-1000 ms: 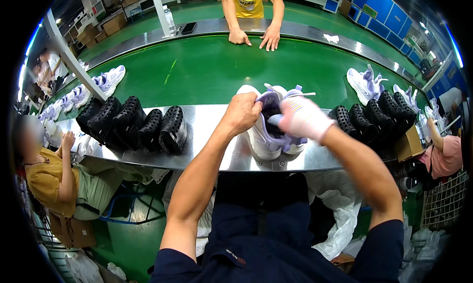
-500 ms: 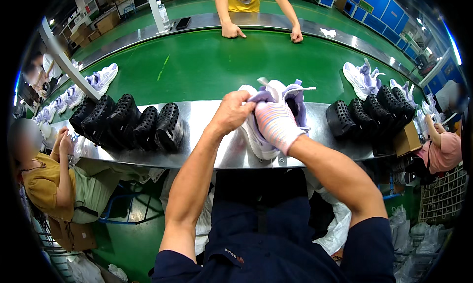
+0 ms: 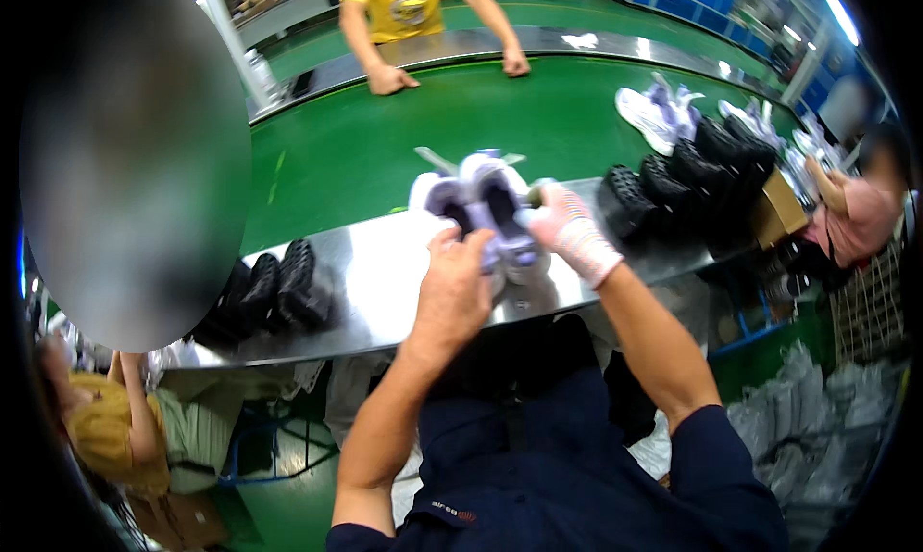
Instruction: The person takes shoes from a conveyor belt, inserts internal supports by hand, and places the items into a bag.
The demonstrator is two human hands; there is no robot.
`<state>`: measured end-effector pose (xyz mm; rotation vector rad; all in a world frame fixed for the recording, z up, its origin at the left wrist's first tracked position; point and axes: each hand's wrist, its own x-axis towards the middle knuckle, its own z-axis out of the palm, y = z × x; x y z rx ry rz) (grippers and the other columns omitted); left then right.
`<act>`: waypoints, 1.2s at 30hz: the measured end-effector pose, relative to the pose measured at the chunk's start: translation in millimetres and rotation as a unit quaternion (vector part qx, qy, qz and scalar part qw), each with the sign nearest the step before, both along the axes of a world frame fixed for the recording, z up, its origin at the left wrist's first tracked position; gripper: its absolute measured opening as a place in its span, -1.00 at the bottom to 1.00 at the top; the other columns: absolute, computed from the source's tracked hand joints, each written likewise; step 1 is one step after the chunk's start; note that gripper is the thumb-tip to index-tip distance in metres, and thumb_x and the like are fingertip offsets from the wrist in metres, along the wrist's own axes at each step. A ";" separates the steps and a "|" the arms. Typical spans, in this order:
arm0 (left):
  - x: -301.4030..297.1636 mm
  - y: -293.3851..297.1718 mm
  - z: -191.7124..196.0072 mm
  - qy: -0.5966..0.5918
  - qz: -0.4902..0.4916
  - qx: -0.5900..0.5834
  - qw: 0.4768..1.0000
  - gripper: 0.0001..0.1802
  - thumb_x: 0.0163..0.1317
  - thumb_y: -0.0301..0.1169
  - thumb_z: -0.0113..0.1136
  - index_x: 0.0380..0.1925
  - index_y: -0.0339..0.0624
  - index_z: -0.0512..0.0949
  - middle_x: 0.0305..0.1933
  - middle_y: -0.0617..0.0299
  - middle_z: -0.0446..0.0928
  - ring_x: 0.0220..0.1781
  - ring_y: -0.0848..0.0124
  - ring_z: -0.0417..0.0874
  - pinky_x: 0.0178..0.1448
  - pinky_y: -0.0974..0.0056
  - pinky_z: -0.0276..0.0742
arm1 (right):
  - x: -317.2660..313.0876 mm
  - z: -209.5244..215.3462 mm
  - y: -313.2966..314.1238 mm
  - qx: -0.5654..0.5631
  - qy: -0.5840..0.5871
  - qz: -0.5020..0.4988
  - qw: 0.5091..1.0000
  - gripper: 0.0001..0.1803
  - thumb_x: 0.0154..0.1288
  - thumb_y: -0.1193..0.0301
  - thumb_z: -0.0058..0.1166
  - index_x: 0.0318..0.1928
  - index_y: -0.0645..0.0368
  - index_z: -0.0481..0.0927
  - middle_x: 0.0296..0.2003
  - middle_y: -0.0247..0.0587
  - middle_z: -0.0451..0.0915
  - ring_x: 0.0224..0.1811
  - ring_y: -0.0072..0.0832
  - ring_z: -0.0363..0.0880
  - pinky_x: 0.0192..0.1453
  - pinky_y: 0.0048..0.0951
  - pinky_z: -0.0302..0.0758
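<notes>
"Left hand [image 3: 460, 288], gripping?"

"Half curled against the white-and-lilac pair of shoes [image 3: 478, 206], centre of the frame; cannot tell, too blurred."

"Gloved right hand [image 3: 574, 233]?"

"Bent beside the same pair; again cannot tell."

"Danger?"

"Could tip the pair off the metal ledge [image 3: 375, 268] if tugged unevenly; could bump the black pieces [image 3: 687, 172], right of the frame, if swung wide."

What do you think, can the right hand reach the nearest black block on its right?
Probably yes: the gloved right hand is just left of that black block, and nothing visible stands between them.
</notes>
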<state>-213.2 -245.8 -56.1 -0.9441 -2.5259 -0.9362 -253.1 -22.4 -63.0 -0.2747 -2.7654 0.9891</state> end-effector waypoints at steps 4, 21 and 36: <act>-4.6 7.1 33.7 -0.018 0.005 -0.087 0.996 -0.38 0.06 -0.71 0.16 0.21 -0.18 0.53 -0.34 -0.14 0.61 0.07 -0.17 0.58 0.24 -0.10 0.51 | 2.1 -16.3 -13.5 -0.106 0.029 0.009 0.994 -0.64 0.15 0.32 0.19 -0.07 0.25 0.71 -0.10 0.24 0.73 0.03 0.13 0.72 0.17 -0.05 0.61; -298.8 29.0 -0.2 -0.051 0.061 -0.228 0.970 -0.50 0.09 -0.20 0.59 0.01 -0.19 0.73 -0.14 -0.20 0.74 -0.17 0.02 0.80 -0.04 0.04 0.66 | 61.8 -69.7 23.6 0.142 0.115 -0.031 0.983 -0.57 0.33 0.12 0.28 -0.06 0.25 0.67 0.14 0.08 0.60 0.23 -0.08 0.55 0.32 -0.11 0.45; -154.4 44.0 -86.5 0.107 -0.032 -0.162 0.980 -0.46 0.33 -0.20 0.36 0.24 -0.22 0.59 0.31 -0.15 0.56 0.39 -0.09 0.48 0.52 -0.07 0.34 | 60.2 -74.1 27.6 0.122 0.086 -0.031 0.988 -0.62 0.34 0.16 0.23 -0.07 0.25 0.71 0.13 0.06 0.63 0.23 -0.06 0.55 0.34 -0.10 0.46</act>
